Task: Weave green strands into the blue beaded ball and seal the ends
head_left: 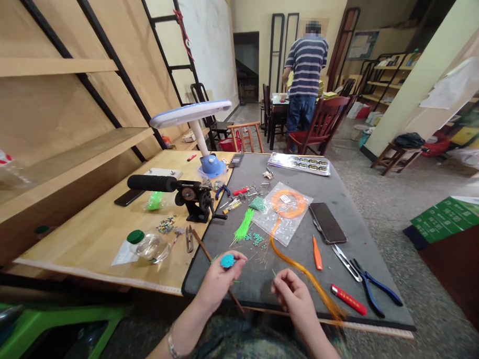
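Lower centre: blue cluster held in left fingers; green strand pinched in right fingers; right of centre, clear bag containing orange coil.

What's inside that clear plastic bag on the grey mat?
The clear plastic bag holds a coil of orange thread, with a loose tail trailing out over the grey mat. A white label hides whatever is directly behind it.

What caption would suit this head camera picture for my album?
Left hand holding a blue piece, right hand with a thin green strand, over a cluttered grey mat.
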Demonstrator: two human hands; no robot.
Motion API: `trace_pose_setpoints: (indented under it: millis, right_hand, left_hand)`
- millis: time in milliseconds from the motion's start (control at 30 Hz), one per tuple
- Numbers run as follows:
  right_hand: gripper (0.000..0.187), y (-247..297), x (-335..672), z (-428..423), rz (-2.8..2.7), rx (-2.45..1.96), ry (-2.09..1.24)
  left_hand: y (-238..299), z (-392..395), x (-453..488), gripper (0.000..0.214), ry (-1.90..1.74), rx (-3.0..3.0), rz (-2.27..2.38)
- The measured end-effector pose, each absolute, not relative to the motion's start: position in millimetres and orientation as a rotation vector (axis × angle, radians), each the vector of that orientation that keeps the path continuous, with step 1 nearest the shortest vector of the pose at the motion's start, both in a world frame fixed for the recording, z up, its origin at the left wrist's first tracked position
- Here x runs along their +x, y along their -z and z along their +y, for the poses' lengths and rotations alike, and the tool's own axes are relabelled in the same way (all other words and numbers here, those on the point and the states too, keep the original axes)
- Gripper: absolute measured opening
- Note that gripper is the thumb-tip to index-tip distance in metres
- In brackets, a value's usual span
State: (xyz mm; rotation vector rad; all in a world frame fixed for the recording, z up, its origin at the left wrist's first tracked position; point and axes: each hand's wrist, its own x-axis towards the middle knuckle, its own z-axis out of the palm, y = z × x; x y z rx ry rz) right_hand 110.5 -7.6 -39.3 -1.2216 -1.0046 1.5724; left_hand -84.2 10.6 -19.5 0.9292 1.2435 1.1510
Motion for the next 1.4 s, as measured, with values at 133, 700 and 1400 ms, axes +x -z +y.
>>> trace_pose_setpoints:
  millis: [133,700,1400]
  right_hand:
    - [0.034,20.3,99.4,-16.3,-1.064,-1.127,-1.581]
    - [0.015,23.8,94.1,-15.8,-1.038,-1.199,-1.544]
    - [0.043,25.6,105.3,-10.5,-1.075,-1.182,-1.648]
  left_hand:
    - [18.6,0.7,-55.0,0.032,-1.009,0.689,1.011]
    - [19.9,1.9,-40.6,0.036,-0.924,0.695,0.965]
    - [12.9,4.2,-42.4,0.016,-1.042,1.249,1.170]
